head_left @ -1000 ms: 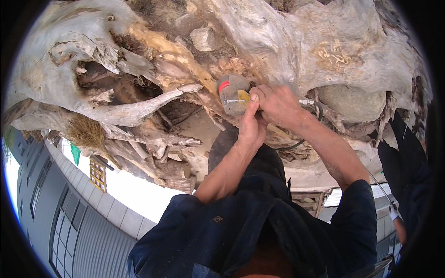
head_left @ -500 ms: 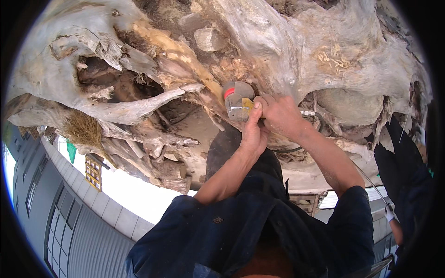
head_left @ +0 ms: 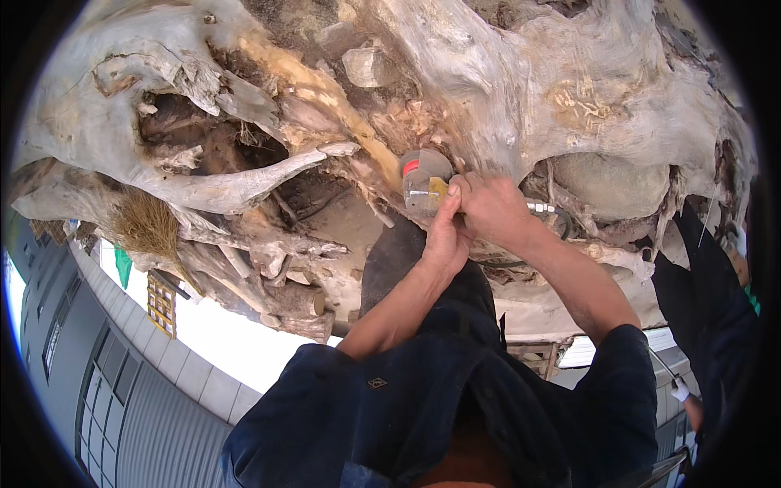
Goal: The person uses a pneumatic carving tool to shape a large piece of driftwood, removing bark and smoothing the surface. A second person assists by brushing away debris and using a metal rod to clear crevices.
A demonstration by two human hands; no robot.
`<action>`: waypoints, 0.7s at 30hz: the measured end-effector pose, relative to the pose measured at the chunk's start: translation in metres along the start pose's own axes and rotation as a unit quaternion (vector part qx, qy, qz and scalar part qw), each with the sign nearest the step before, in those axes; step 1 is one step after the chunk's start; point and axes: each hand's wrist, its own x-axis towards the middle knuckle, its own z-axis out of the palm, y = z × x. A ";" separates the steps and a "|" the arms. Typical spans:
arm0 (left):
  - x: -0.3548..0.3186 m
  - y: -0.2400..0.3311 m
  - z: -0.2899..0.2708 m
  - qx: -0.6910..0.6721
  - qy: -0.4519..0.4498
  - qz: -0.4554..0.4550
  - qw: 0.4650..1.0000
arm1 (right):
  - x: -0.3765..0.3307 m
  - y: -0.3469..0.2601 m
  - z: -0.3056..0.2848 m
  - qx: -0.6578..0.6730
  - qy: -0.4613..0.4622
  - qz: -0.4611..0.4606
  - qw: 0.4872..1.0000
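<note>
Two hands meet on one small power tool (head_left: 423,180) in the head view, pressed up against a huge weathered tree stump (head_left: 244,98) w/ twisted roots. Left hand (head_left: 446,236) comes up from below, thumb and fingers closed around the tool's grey body near the yellow patch. Right hand (head_left: 492,207) is clenched over the rear of the tool, where a metal fitting and hose (head_left: 543,209) lead off to the right; prob. one hand steadies the head while the other bears the weight and steers. Tool's round grey head w/ red mark sits touching the pale wood just beside a dark hollow (head_left: 325,203), at about the middle of the stump. Both forearms are bare, dark blue sleeves (head_left: 407,390) pushed back. Dry straw-like tuft (head_left: 146,228) hangs at left under a root. Another person's dark sleeve (head_left: 708,309) shows at the right edge, well apart from the tool. Grey building wall (head_left: 81,390) fills the lower left
</note>
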 end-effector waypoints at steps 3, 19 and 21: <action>0.006 -0.001 -0.008 0.021 -0.024 0.019 0.999 | -0.005 -0.009 0.000 -0.009 0.020 0.038 0.999; -0.018 0.009 -0.013 -0.084 -0.029 -0.014 0.996 | 0.004 -0.035 -0.004 -0.113 0.001 0.002 0.994; -0.014 0.002 -0.017 -0.087 -0.048 0.004 0.995 | -0.003 -0.040 0.000 -0.135 0.006 0.021 0.991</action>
